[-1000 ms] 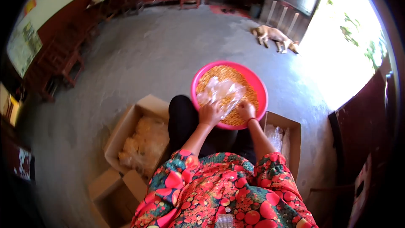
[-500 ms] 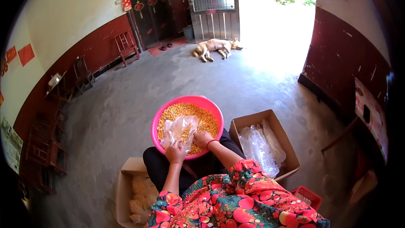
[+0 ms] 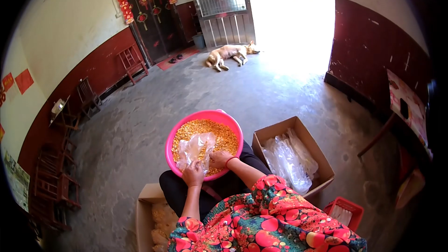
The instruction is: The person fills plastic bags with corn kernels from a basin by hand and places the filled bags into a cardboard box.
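A pink basin [image 3: 240,136] full of yellow corn kernels [image 3: 221,134] rests at my lap. Over the kernels is a clear plastic bag [image 3: 195,148], its lower edge pinched in my left hand [image 3: 193,173]. My right hand [image 3: 218,159], with a red band at the wrist, is at the bag's right side, low over the corn. Its fingers are curled and partly hidden, so whether they grip kernels or the bag's edge is unclear.
Right of the basin stands a cardboard box [image 3: 305,136] of clear plastic bags [image 3: 290,163]. Another box [image 3: 143,210] at lower left holds bags with yellowish contents [image 3: 163,221]. A red basket [image 3: 358,212] is at lower right. A dog [image 3: 228,55] lies by the open door [image 3: 228,28].
The camera view has tilted and shifted slightly. Both hands stay at the bag over the corn, with the right hand still close to its side.
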Tool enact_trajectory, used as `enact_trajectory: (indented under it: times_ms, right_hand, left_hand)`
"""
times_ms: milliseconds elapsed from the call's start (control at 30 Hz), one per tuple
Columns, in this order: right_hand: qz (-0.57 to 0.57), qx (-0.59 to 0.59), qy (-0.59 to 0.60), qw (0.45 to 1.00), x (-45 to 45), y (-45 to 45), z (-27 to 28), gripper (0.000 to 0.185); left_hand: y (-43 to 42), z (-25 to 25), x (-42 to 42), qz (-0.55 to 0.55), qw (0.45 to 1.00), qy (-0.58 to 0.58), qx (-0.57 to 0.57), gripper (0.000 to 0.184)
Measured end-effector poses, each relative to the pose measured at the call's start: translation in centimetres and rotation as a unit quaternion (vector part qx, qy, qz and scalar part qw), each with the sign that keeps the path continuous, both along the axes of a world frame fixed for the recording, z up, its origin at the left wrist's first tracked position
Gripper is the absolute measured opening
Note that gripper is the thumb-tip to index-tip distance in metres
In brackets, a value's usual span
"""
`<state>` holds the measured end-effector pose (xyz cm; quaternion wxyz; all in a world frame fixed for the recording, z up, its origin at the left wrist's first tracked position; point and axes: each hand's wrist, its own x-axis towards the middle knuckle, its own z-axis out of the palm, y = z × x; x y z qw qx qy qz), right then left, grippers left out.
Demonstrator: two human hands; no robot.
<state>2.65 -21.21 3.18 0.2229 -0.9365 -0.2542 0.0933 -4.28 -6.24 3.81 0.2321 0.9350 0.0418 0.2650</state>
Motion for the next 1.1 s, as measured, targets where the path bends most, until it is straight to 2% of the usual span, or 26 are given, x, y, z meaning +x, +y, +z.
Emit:
enact_trajectory:
  times_ms: [133,267,433,633,733,867,967,1033,1100]
  right_hand:
    - [0.008,-0.031,0.003,0.999,-0.5,-0.2,0.8,0.036]
    - [-0.014,-0.039,0.017,0.999,0.5,0.3,-1.1,0.029]
    - [-0.082,0.04,-0.024,0.996,1.0,-0.1,-2.1,0.025]
    - [-0.081,0.094,-0.027,0.992,1.6,-0.2,-2.8,0.027]
    - [-0.037,0.041,-0.042,0.998,2.2,-0.3,-3.0,0.025]
    - [-0.032,0.041,-0.062,0.997,2.1,-0.3,-2.9,0.024]
    - [-0.085,0.107,-0.052,0.989,2.2,-0.5,-2.9,0.022]
    - [-0.123,0.247,-0.032,0.961,2.3,-0.7,-3.2,0.026]
    - [-0.136,0.243,-0.022,0.96,2.5,-0.6,-3.2,0.025]
  left_hand:
    - [-0.1,0.0,0.1,0.006,1.0,0.001,0.002,0.016]
    - [0.2,-0.5,0.2,0.008,1.0,0.006,0.001,0.017]
    - [0.3,-0.7,0.3,0.008,1.0,0.003,-0.003,0.016]
    - [0.1,-0.3,0.2,0.006,1.0,0.001,-0.002,0.016]
    - [0.4,-0.8,0.4,0.003,1.0,0.013,-0.006,0.016]
    - [0.4,-0.9,0.4,0.003,1.0,0.005,-0.004,0.016]
    - [0.2,-0.9,0.4,0.012,1.0,-0.008,0.007,0.016]
    - [0.3,-0.9,0.4,0.008,1.0,-0.006,0.003,0.016]
    - [0.3,-0.7,0.4,0.008,1.0,0.005,-0.001,0.016]
